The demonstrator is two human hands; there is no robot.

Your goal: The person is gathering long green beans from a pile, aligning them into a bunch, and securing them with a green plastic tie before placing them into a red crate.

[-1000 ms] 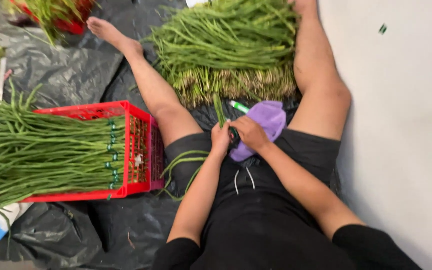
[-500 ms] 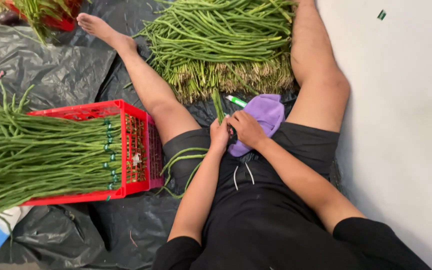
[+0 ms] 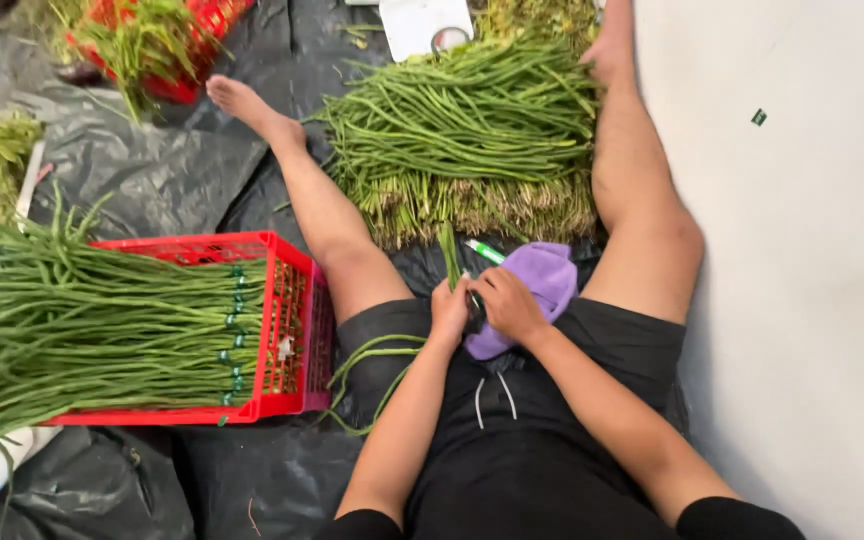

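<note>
Both hands meet over the lap: left hand [image 3: 449,308] in a closed grip on a few long beans [image 3: 449,255], right hand [image 3: 505,303] clamped on a small dark tool, seemingly mid-trim. The bean pile [image 3: 472,140] lies just beyond; next calls for a steady cut.

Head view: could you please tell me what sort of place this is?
Probably a produce sorting spot on a floor: a loose heap of long green beans, a red plastic crate of banded bunches, and black plastic sheeting underneath.
</note>
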